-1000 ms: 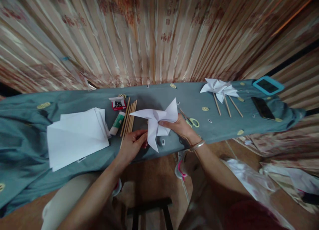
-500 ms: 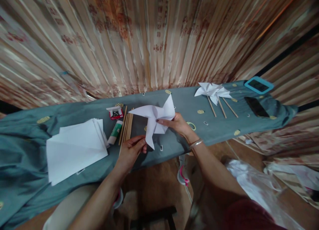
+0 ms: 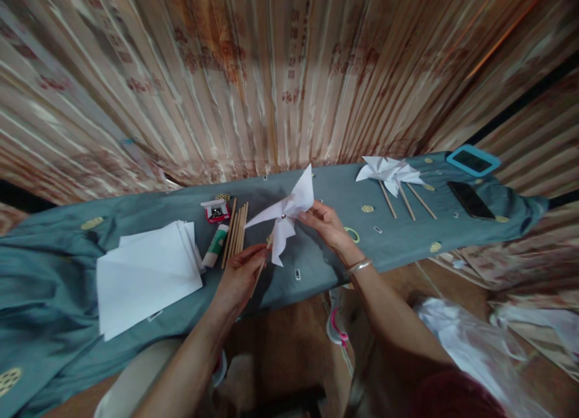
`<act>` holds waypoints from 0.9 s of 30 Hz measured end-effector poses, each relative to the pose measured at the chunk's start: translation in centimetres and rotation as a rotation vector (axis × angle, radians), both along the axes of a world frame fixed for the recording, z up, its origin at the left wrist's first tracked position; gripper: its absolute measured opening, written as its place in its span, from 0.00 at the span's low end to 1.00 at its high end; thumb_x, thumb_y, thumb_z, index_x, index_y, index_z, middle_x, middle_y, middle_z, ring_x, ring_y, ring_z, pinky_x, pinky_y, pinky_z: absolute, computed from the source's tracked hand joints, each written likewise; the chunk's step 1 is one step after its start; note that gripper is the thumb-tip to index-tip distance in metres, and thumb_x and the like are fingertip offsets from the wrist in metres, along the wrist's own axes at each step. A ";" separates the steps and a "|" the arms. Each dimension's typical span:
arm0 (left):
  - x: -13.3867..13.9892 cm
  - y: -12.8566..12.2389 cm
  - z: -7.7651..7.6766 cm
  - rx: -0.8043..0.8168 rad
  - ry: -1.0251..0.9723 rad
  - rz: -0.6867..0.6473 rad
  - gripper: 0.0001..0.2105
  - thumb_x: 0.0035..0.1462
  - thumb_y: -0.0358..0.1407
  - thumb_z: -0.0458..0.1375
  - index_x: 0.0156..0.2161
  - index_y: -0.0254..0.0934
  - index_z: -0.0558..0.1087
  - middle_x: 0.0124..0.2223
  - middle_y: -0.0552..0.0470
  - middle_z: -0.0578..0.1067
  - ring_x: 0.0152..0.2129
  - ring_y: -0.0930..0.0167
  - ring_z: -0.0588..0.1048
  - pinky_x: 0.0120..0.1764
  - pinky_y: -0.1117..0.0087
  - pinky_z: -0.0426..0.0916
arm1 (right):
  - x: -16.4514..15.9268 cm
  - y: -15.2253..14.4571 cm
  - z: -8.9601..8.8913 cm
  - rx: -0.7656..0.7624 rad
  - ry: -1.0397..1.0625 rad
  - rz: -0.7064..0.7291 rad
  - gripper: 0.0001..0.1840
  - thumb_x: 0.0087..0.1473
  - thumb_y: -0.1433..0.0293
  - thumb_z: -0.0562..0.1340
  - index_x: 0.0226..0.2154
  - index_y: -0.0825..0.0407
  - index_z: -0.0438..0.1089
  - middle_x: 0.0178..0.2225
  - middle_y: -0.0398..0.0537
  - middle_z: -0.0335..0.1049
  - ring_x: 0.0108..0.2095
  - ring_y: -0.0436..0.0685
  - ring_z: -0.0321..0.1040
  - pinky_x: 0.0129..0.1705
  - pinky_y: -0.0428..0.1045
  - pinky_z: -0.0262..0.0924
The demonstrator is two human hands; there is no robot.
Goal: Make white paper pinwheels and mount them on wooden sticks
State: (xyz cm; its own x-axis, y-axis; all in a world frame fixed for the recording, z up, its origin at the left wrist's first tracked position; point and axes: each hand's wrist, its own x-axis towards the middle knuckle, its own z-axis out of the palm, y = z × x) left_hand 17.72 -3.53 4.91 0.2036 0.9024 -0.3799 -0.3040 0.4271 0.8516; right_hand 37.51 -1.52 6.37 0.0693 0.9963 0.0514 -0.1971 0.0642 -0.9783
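Observation:
A white paper pinwheel (image 3: 283,216) is held above the cloth-covered table, a small dark pin head showing at its centre. My right hand (image 3: 326,225) pinches the pinwheel at its right side, thumb and fingers closed on the paper. Between the closed fingers of my left hand (image 3: 242,276) is a thin wooden stick (image 3: 257,279), which slants up behind the pinwheel. Where the stick meets the paper is hidden. Just left of my left hand lie several wooden sticks (image 3: 236,231), a green and white glue stick (image 3: 216,246) and a small red box of pins (image 3: 218,211).
A stack of white paper (image 3: 149,279) lies at the left of the green tablecloth (image 3: 325,267). Finished pinwheels on sticks (image 3: 392,171), a phone (image 3: 471,199) and a blue-framed device (image 3: 473,160) are at the right. A yellow-green ring-shaped handle (image 3: 351,234) shows beside my right wrist.
The pinwheel has turned and tilted in my hands. My left hand has shifted from the lower blade tip, and the stick it holds now shows below the pinwheel. The view has shifted slightly.

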 end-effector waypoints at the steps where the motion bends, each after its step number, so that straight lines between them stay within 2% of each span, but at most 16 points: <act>1: -0.1 0.0 -0.1 -0.008 -0.008 0.007 0.15 0.32 0.36 0.72 0.30 0.33 0.79 0.26 0.52 0.79 0.24 0.73 0.75 0.32 0.72 0.69 | 0.0 0.0 0.0 0.008 -0.001 0.000 0.28 0.33 0.52 0.73 0.38 0.48 0.75 0.40 0.45 0.78 0.45 0.58 0.72 0.52 0.53 0.64; 8: -0.2 0.4 0.1 -0.026 -0.089 0.060 0.17 0.28 0.36 0.73 0.30 0.33 0.80 0.27 0.49 0.80 0.27 0.70 0.78 0.36 0.71 0.70 | 0.2 0.1 -1.2 -0.013 0.047 -0.084 0.27 0.39 0.51 0.71 0.41 0.47 0.76 0.43 0.47 0.78 0.51 0.57 0.69 0.57 0.53 0.59; 12: -0.4 0.7 0.2 0.008 -0.109 0.107 0.17 0.27 0.36 0.74 0.29 0.33 0.80 0.28 0.49 0.81 0.28 0.71 0.78 0.38 0.71 0.70 | 0.2 0.0 -1.7 -0.059 0.104 -0.115 0.24 0.41 0.50 0.70 0.38 0.48 0.77 0.43 0.47 0.78 0.47 0.56 0.72 0.51 0.50 0.63; 15: -0.5 0.8 0.4 0.035 -0.101 0.116 0.16 0.29 0.37 0.73 0.29 0.35 0.80 0.27 0.51 0.80 0.26 0.73 0.76 0.36 0.73 0.69 | -0.1 -0.1 -1.8 -0.100 0.075 -0.084 0.23 0.42 0.50 0.70 0.35 0.48 0.78 0.41 0.47 0.79 0.42 0.55 0.74 0.46 0.49 0.65; 19: -0.5 0.8 0.6 0.083 -0.090 0.074 0.14 0.33 0.38 0.72 0.28 0.35 0.80 0.29 0.50 0.81 0.27 0.73 0.75 0.34 0.74 0.68 | -0.8 -0.1 -2.1 -0.096 -0.056 -0.041 0.21 0.43 0.52 0.70 0.34 0.50 0.78 0.37 0.48 0.79 0.37 0.54 0.74 0.42 0.49 0.65; 21: -0.5 0.7 0.6 0.106 -0.078 0.053 0.12 0.34 0.38 0.71 0.27 0.34 0.80 0.29 0.50 0.80 0.27 0.73 0.74 0.33 0.74 0.67 | -0.9 0.0 -2.4 -0.054 -0.116 -0.067 0.22 0.44 0.52 0.69 0.37 0.50 0.78 0.37 0.49 0.79 0.38 0.56 0.74 0.43 0.50 0.66; 24: -0.5 0.6 0.6 0.116 -0.060 0.048 0.09 0.35 0.36 0.70 0.25 0.34 0.79 0.25 0.53 0.77 0.24 0.75 0.71 0.31 0.75 0.65 | -0.8 0.0 -2.7 0.082 -0.294 -0.213 0.25 0.51 0.54 0.65 0.48 0.49 0.72 0.46 0.53 0.76 0.45 0.59 0.72 0.47 0.54 0.66; 27: -0.5 0.5 0.3 0.123 -0.035 0.047 0.07 0.35 0.34 0.69 0.22 0.34 0.77 0.20 0.57 0.71 0.20 0.78 0.65 0.26 0.77 0.60 | -0.6 -0.4 -2.6 0.228 -0.645 -0.357 0.28 0.58 0.62 0.59 0.59 0.50 0.60 0.58 0.57 0.65 0.56 0.62 0.64 0.54 0.59 0.63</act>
